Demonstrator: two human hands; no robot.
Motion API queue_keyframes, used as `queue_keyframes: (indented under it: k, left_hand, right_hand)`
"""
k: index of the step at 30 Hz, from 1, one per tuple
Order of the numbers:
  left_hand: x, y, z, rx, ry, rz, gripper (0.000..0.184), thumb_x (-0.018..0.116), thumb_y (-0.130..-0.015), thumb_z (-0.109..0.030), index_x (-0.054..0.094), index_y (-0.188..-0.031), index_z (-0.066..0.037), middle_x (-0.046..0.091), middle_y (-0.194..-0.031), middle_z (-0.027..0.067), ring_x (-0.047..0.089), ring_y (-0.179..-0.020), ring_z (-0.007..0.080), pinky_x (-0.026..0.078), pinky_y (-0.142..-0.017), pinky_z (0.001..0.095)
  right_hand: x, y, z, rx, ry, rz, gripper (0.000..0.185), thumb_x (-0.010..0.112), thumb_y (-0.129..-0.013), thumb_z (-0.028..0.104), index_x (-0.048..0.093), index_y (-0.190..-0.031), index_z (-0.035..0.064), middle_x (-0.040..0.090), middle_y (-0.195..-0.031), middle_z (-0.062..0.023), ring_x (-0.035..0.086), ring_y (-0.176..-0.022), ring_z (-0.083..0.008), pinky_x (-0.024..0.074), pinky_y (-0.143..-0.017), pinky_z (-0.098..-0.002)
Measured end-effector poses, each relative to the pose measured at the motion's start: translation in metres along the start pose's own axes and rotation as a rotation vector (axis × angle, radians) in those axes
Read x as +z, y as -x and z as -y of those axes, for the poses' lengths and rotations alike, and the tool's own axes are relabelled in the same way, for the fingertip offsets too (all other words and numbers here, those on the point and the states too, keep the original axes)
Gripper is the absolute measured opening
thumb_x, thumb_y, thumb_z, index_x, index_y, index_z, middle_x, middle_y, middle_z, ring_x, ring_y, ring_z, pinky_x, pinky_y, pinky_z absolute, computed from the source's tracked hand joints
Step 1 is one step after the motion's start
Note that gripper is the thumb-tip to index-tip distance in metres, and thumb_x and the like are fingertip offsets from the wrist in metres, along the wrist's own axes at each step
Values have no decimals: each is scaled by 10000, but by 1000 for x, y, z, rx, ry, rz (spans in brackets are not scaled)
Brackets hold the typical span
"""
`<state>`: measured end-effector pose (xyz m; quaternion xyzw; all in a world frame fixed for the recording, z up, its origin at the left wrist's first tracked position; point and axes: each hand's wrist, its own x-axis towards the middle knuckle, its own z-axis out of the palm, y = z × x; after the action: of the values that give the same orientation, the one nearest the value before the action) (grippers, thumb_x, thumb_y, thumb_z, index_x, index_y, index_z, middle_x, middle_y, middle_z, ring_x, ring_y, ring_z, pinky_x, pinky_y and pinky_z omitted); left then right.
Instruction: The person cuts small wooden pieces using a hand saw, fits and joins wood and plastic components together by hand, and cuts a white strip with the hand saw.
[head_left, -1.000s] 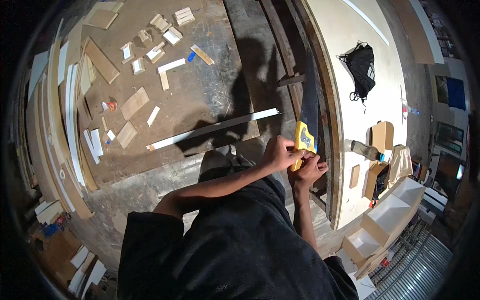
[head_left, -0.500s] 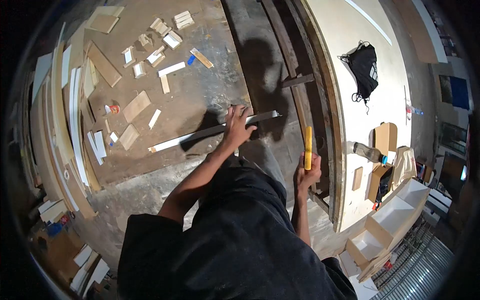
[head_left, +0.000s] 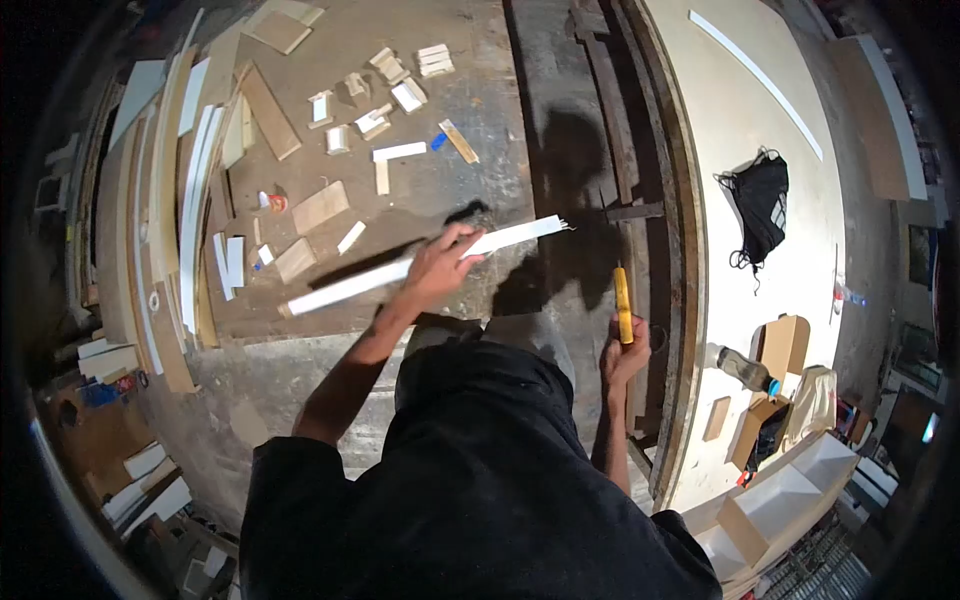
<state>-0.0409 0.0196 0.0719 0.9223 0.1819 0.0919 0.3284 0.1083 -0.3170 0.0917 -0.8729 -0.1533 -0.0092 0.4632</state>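
My left hand (head_left: pixel 440 268) is closed around the middle of a long white strip (head_left: pixel 350 288), which slants up to the right. Its shadow falls apart from it, so the strip is raised off the brown board below. At its right end are ragged, thin splinters or threads. Off to the right, my right hand (head_left: pixel 625 352) grips a slim yellow tool (head_left: pixel 623 305) that points away from me. A thin tip shows at its far end, but its exact kind is unclear. The tool and the strip are apart.
Several small wooden blocks (head_left: pixel 408 95) and offcuts (head_left: pixel 320 207) lie ahead on the board. Long planks (head_left: pixel 190 220) are stacked at left. At right, a pale tabletop (head_left: pixel 690 30) holds a black cloth item (head_left: pixel 762 210), a bottle (head_left: pixel 742 368) and an open cardboard box (head_left: pixel 783 345).
My left hand has closed on the white strip and lifted it, its left end shifting slightly left. The yellow tool stays in my right hand. The view has shifted, moving most things rightward.
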Motion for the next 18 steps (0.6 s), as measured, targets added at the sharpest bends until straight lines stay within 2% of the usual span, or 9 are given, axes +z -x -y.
queue_keyframes:
  k: [1,4,5,9,11,12,15,16,18]
  left_hand:
    - [-21,-6,7,19,22,-45,484,803,-874,-227,672,-1331,-135,635,-1231,77,694,-958,310,560,-793,407]
    - [-75,-30,52,55,102,-178,421,839,-831,-176,729,-1230,-97,702,-1178,97,703,-1016,297,561,-847,379]
    - [-88,-41,75,38,138,-189,409,849,-813,-154,740,-1202,-88,717,-1148,98,707,-1010,301,561,-854,381]
    - [-127,-72,152,32,169,-168,329,852,-796,-127,766,-1109,-77,730,-1101,87,712,-975,304,562,-847,389]
    - [-138,-84,179,35,156,-151,304,852,-790,-118,774,-1082,-81,733,-1090,82,713,-964,303,563,-842,389]
    - [-143,-88,189,8,150,-95,289,848,-791,-116,777,-1070,-91,734,-1084,79,713,-962,300,565,-842,388]
    - [-150,-94,220,7,124,-43,279,831,-798,-117,786,-1072,-130,721,-1088,63,703,-964,294,568,-846,388]
    - [-150,-95,230,15,75,-11,282,826,-803,-124,786,-1082,-138,709,-1093,56,696,-972,289,565,-856,392]
    - [-150,-95,244,23,20,39,311,815,-810,-138,785,-1119,-165,678,-1099,43,679,-985,279,551,-877,401]
  right_hand:
    - [1,-6,2,-83,15,-25,174,713,-960,184,649,-959,22,638,-741,-51,563,-648,-108,488,-605,-290]
    - [13,-20,4,-8,138,-74,346,764,-953,361,632,-925,43,611,-681,-51,526,-570,-126,463,-544,-303]
    - [19,-24,12,-62,195,-104,323,755,-962,342,634,-927,45,609,-677,-47,530,-580,-125,468,-557,-298]
    - [49,-23,35,70,131,-135,322,758,-959,326,629,-936,33,612,-695,-58,552,-603,-132,478,-591,-287]
    - [67,-18,44,29,198,-196,281,766,-959,276,628,-939,32,595,-693,-27,534,-605,-114,471,-585,-278]
    - [74,-13,46,96,23,-166,233,775,-954,204,628,-946,23,601,-744,-9,547,-656,-105,474,-616,-268]
    - [100,1,52,71,-87,-160,207,778,-948,157,631,-951,11,622,-826,-9,573,-727,-107,485,-665,-267]
    - [100,6,53,168,-83,-69,133,614,-924,-56,613,-1056,-40,610,-950,-18,579,-897,-105,490,-841,-269]
    - [104,11,43,189,-86,-35,227,606,-935,-27,579,-1156,-68,618,-1016,-51,607,-958,-146,495,-904,-303]
